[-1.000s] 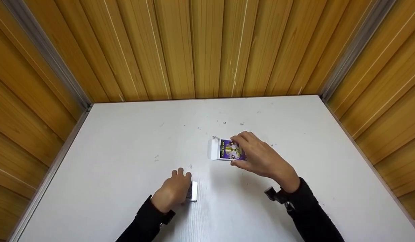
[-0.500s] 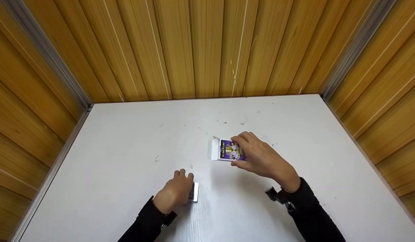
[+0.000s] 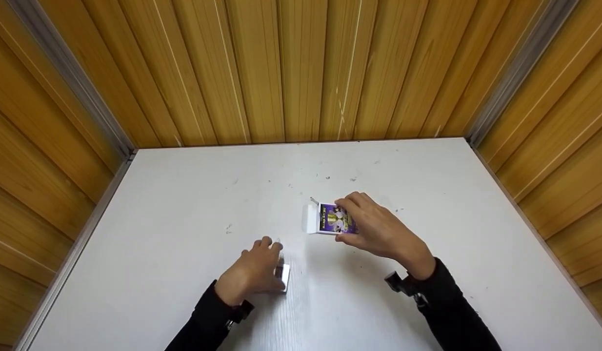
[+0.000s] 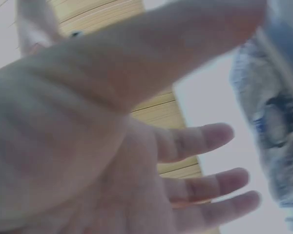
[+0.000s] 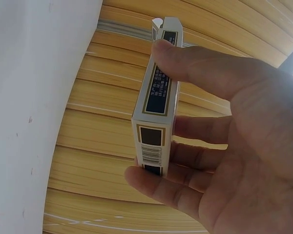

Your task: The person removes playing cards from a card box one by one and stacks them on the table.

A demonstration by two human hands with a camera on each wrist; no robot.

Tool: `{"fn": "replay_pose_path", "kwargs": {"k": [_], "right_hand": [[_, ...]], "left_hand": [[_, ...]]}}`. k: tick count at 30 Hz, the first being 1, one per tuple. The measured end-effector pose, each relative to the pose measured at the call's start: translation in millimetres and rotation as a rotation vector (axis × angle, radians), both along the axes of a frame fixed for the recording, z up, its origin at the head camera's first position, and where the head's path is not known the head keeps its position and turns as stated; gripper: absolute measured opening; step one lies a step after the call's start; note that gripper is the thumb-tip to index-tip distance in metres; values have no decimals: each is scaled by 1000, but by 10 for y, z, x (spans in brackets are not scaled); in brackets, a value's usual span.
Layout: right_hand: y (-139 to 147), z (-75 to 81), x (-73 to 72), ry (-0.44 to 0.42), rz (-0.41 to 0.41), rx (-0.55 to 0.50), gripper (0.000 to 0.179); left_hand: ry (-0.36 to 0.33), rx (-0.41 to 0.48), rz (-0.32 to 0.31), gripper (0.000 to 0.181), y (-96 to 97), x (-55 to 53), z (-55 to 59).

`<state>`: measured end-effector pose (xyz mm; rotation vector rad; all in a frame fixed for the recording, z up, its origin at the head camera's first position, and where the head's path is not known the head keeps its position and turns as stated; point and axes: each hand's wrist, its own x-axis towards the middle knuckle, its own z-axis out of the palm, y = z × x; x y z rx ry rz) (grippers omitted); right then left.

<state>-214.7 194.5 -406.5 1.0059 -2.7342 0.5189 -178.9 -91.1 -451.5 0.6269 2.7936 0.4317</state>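
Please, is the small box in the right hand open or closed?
Open: in the head view, the box has a white flap standing out from its left end.

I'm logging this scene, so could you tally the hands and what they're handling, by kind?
Hands: 2 (left hand, right hand)
Box: 1, held by the right hand
White-edged patterned item: 1, at the left hand
Total: 4

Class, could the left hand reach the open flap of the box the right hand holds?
Probably yes: the flap sticks out leftward, with nothing visible between it and the left hand.
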Motion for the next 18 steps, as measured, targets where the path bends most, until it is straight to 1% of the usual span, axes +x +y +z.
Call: {"fn": "replay_pose_path", "kwargs": {"k": [2,5,8,10,12,14,16,18], "right_hand": [[-2,-8,-1,4,3,1,67],[-5,-23,3,14,12,6,66],[-8,-40,17,27,25,4,66],[-14,-52,29,39,39,-3,66],[-22,-64,45,48,52,-13,67],[-37,-75,65,55,65,-17,69],[-57,-84,85,61,72,-18,70],[-78,-94,103,68,79,-17,70]], "left_hand": [[45,96,-9,62,-34,-22,68],[151,267,-6,40,-37,-41,169],[272,451,-2,19,23,-48,243],[321,575,-1,10,90,-54,272],[338,681,4,7,162,-55,290],[335,762,13,9,227,-56,295],[320,818,18,12,279,-62,283],[302,843,26,15,316,-75,259]]}}
